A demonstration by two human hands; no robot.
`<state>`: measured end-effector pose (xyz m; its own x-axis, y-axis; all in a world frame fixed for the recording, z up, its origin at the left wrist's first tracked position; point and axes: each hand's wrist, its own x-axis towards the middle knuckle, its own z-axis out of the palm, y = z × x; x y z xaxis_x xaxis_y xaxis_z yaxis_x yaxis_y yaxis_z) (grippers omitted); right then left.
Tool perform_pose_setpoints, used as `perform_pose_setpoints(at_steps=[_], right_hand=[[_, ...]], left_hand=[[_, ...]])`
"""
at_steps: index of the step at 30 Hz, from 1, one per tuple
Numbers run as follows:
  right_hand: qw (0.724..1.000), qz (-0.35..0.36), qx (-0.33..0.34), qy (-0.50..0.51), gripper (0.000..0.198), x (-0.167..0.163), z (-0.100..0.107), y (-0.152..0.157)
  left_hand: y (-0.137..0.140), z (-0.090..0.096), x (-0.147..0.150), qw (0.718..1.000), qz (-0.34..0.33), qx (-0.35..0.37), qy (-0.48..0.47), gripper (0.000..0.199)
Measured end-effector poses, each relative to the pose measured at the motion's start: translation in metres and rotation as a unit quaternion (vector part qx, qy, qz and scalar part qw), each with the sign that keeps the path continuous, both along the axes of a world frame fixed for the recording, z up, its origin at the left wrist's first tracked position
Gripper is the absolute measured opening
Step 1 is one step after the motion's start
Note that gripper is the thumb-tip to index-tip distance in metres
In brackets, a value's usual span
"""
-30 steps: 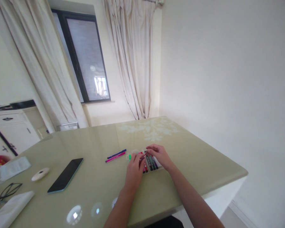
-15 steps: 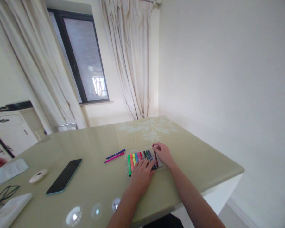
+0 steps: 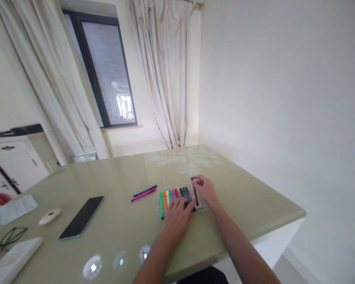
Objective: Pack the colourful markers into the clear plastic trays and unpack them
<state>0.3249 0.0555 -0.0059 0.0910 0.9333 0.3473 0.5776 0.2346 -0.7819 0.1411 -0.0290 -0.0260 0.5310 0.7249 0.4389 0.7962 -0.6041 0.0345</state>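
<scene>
A clear plastic case (image 3: pixel 203 206) lies on the table with a row of coloured markers in it, from a green marker (image 3: pixel 161 206) at the left to dark ones at the right. My left hand (image 3: pixel 177 217) rests on the lower part of the row, fingers stretched out and apart. Between the thumb and fingers of my right hand (image 3: pixel 205 190) is the top end of a dark red marker (image 3: pixel 195 196), tilted at the right side of the case. Left of the case, a blue marker (image 3: pixel 145 191) and a pink marker (image 3: pixel 143 195) lie side by side on the table.
A black phone (image 3: pixel 82 217) lies to the left on the glossy table (image 3: pixel 121 225). Beyond it are a white oval object (image 3: pixel 50 216), a face mask (image 3: pixel 17 210), glasses (image 3: pixel 8 240) and a white box-like object (image 3: pixel 16 260). A wall borders the table's right side.
My right hand has moved slightly up, and the dark red marker has risen a little with it. My left fingers have shifted slightly right over the markers. The view has shifted slightly.
</scene>
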Motion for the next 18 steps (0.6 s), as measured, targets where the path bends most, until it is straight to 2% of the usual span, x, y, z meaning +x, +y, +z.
perform_pose_setpoints(at_steps=[8,14,17,18], right_hand=[[0.992,0.030,-0.007,-0.119,0.009,-0.010,-0.005,-0.005],[0.986,-0.006,-0.010,-0.169,0.020,-0.010,0.000,-0.008],[0.985,-0.014,-0.008,-0.169,0.025,-0.009,0.000,-0.008],[0.986,-0.017,-0.006,-0.168,0.026,-0.009,0.000,-0.008]], left_hand=[[0.002,-0.005,-0.001,1.000,-0.001,0.006,-0.002,0.041],[-0.004,0.004,0.004,1.000,0.008,-0.016,-0.015,0.037],[-0.002,0.011,-0.004,0.998,-0.010,-0.026,-0.061,0.035],[0.001,0.013,-0.011,0.996,0.002,-0.024,-0.088,0.035]])
